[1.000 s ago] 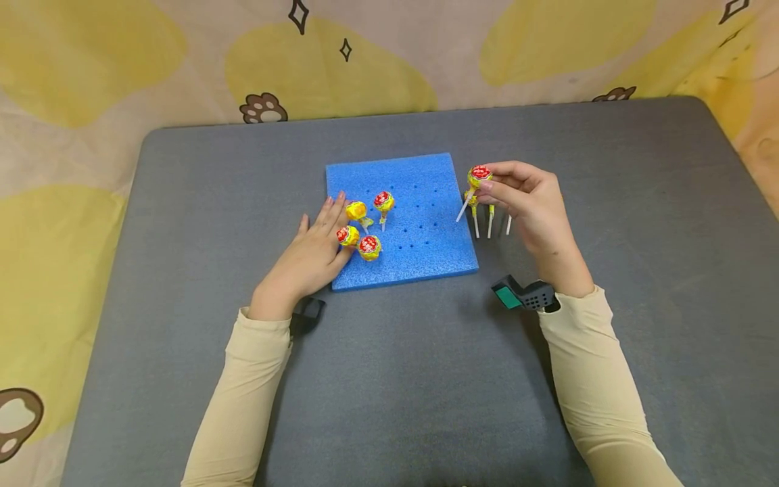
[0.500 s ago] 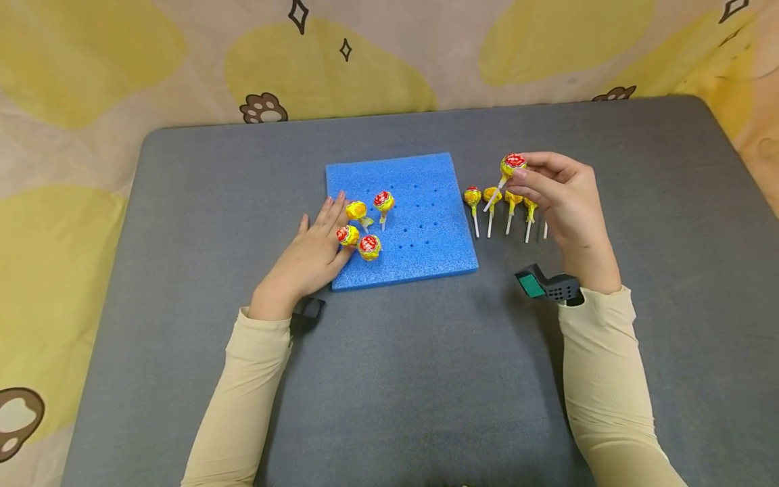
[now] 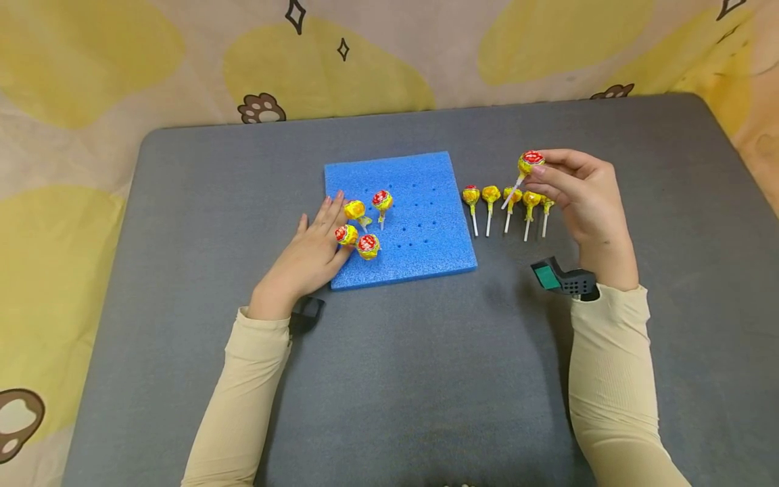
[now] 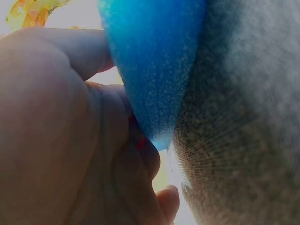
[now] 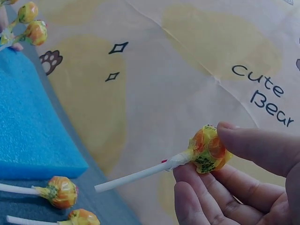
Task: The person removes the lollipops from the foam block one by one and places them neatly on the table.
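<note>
My right hand (image 3: 587, 196) pinches a lollipop (image 3: 531, 161) by its yellow-and-red wrapped head. In the right wrist view the lollipop's white stick (image 5: 131, 179) points left, away from the fingers. Below and to the left of that hand, several lollipops (image 3: 490, 195) lie in a row on the table, sticks toward me. My left hand (image 3: 304, 260) rests with extended fingers against the left side of a blue foam board (image 3: 402, 264). Several lollipops (image 3: 368, 246) stand in the board's left part, beside those fingers. Close up, the left wrist view shows the foam's edge (image 4: 154, 70) against the hand.
Small holes (image 3: 435, 224) dot the right part of the board. The grey table (image 3: 402, 379) extends around it. A patterned cloth (image 3: 389, 61) hangs behind the table's far edge.
My right hand has moved right, away from the board, carrying the lollipop over the row. More of the row now shows. The left hand and the board have stayed in place.
</note>
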`<state>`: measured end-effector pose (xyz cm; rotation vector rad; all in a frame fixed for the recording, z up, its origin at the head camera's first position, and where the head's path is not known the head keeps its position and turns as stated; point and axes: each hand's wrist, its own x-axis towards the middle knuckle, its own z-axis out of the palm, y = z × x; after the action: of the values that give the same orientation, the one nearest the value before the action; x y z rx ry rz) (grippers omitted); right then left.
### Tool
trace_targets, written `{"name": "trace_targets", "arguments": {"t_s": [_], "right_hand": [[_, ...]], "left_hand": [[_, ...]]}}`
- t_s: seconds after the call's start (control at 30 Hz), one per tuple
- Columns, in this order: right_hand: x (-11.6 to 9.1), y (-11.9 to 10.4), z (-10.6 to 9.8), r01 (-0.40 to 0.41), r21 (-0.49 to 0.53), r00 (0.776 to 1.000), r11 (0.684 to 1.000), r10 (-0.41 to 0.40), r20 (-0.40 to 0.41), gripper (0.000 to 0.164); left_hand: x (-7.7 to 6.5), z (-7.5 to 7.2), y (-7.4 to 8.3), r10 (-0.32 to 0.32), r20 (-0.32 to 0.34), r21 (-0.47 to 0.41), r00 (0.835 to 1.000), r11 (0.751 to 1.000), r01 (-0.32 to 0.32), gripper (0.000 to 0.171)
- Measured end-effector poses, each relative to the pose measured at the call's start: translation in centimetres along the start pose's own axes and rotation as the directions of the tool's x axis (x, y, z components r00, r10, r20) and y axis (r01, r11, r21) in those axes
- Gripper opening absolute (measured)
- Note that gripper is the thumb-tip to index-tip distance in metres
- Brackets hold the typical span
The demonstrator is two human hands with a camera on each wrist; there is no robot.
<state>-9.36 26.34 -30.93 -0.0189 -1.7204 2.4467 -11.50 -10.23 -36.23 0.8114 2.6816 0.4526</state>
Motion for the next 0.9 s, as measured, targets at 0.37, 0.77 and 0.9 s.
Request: {"name": "trace_targets", "arguments": {"t_s": [0.37, 0.77, 0.9], "right_hand": [[0.0, -1.0, -1.3, -0.04, 0.013, 0.999, 0.999, 0.041, -0.027, 0.014], [-0.4, -2.1, -3.5, -0.066, 0.078, 0.996, 0.995, 0.07, -0.048, 0.013], [-0.5, -2.2, -4.4, -0.088, 0.086, 0.995, 0.992, 0.092, -0.046, 0.012]], "left_hand": [[0.0, 0.1, -0.1, 0.0, -0.002, 0.001, 1.0, 1.0, 0.0, 0.065], [0.0, 0.1, -0.1, 0.006, -0.004, -0.003, 1.0, 1.0, -0.006, 0.065], [0.0, 0.1, -0.1, 0.006, -0.006, -0.001, 1.0, 1.0, -0.006, 0.065]]}}
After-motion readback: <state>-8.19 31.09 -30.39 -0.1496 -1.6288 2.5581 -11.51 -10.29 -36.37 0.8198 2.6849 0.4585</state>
